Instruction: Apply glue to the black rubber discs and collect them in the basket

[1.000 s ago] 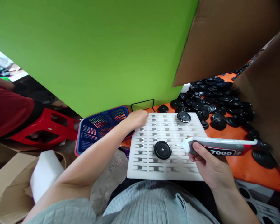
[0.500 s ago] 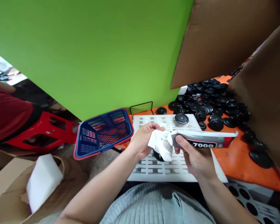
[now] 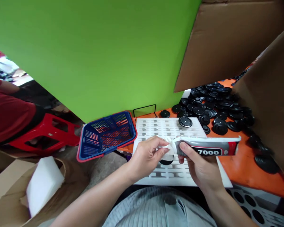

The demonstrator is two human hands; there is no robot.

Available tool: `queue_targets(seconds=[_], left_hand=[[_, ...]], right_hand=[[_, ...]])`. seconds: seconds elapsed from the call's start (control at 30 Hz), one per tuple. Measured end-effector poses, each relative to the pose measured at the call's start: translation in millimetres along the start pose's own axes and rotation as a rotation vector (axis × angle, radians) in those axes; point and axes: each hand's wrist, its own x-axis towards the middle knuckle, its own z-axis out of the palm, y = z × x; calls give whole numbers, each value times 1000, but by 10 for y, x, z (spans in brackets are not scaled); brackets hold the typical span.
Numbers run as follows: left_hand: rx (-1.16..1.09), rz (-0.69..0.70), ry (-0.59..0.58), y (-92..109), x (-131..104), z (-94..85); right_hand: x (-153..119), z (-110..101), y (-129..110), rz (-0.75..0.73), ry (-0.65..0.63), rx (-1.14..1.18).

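Lying level in the closed grip of the right hand [image 3: 204, 170], a gray, white and red tube [image 3: 210, 144] marked "7000" is held above a white slotted board [image 3: 184, 182]. White tissue [image 3: 167, 148] is pinched at the tube's white left end between the thumb and fingers of the left hand [image 3: 144, 157]. One black disc [image 3: 185, 122] is seen flat near the board's far edge; another, the lower disc [image 3: 167, 162], is partly hidden beneath the tissue. To the left, a blue basket [image 3: 103, 154] is set beside the board. To the right, a pile of black discs [image 3: 203, 110] is spread over an orange table [image 3: 248, 176], partly screened by brown cardboard [image 3: 203, 56].
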Motion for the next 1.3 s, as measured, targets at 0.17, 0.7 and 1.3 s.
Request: queue_targets(seconds=[0.17,0.7,1.3], left_hand=[[286,266,-56,29,13,-114],[-372,-352,-401,263,25,-284],[805,172,-40,-384,542,-211]], right_hand=[[0,55,-73,77,18,146],[114,-313,-93,-515,-461,-418],[113,-474,72,326,119,292]])
